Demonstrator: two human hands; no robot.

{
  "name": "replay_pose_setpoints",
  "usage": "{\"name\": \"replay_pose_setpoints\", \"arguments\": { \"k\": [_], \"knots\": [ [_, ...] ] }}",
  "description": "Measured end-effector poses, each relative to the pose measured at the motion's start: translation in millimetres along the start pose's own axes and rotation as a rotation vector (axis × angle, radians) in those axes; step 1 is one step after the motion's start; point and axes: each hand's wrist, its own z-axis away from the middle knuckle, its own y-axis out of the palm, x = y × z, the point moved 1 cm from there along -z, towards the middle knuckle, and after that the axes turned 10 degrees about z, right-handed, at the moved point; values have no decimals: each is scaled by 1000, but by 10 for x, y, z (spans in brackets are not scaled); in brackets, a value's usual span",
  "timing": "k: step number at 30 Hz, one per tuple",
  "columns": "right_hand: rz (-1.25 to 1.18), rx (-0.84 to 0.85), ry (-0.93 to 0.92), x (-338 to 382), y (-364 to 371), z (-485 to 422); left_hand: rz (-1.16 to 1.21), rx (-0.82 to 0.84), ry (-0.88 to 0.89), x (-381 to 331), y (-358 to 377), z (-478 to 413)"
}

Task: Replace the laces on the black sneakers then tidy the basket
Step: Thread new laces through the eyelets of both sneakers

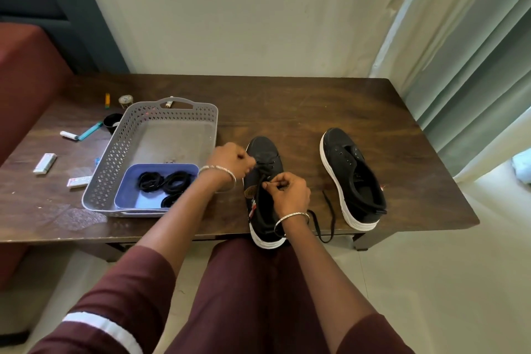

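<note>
**Two black sneakers, one under both hands**

Two black sneakers with white soles stand toes-away on the wooden surface (316,100); the left sneaker (264,148) sits just beside the grey basket (119,139), its heel at the front edge; the right sneaker (344,164) stands apart, its eyelets empty. The left hand (232,162) and the right hand (287,191) each pinch the black lace (330,218) over the tongue with curled fingers; one loose end trails over the edge. The hands hide most eyelets, and a wrist covers the heel. A blue tray (129,194) inside the basket holds coiled laces (165,181); small clutter (69,135) lies left of it, too small to make out.
</note>
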Motion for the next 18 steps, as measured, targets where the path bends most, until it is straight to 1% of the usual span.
{"name": "replay_pose_setpoints", "arguments": {
  "k": [2,3,5,7,9,10,11,12,14,15,16,17,18],
  "knots": [
    [-31,5,14,-7,1,-5,334,8,-86,-235,-169,20],
    [-39,9,21,-9,1,-7,480,44,-134,-354,-247,47],
    [-39,17,31,-14,1,-5,721,153,-174,-539,-336,118],
    [-42,18,33,-20,2,-3,978,275,-197,-578,-322,166],
    [-45,20,32,-26,6,-4,1198,349,-259,-479,-226,177],
    [-45,23,34,-29,5,-2,1232,347,-290,-412,-156,181],
    [-47,28,37,-28,2,1,1178,308,-313,-315,-78,149],
    [-49,32,39,-32,-2,-1,1017,247,-317,-230,-14,111],
    [-41,38,38,-34,-10,-5,459,115,-247,-103,62,32],
    [-31,40,35,-32,-13,-3,160,102,-176,-69,89,1],
    [-22,39,32,-30,-14,0,-96,127,-119,-65,120,-9],
    [-16,38,30,-25,-11,5,-296,167,-86,-63,149,-17],
    [-12,35,31,-21,-9,9,-430,198,-63,-77,171,-19]
  ]
}}
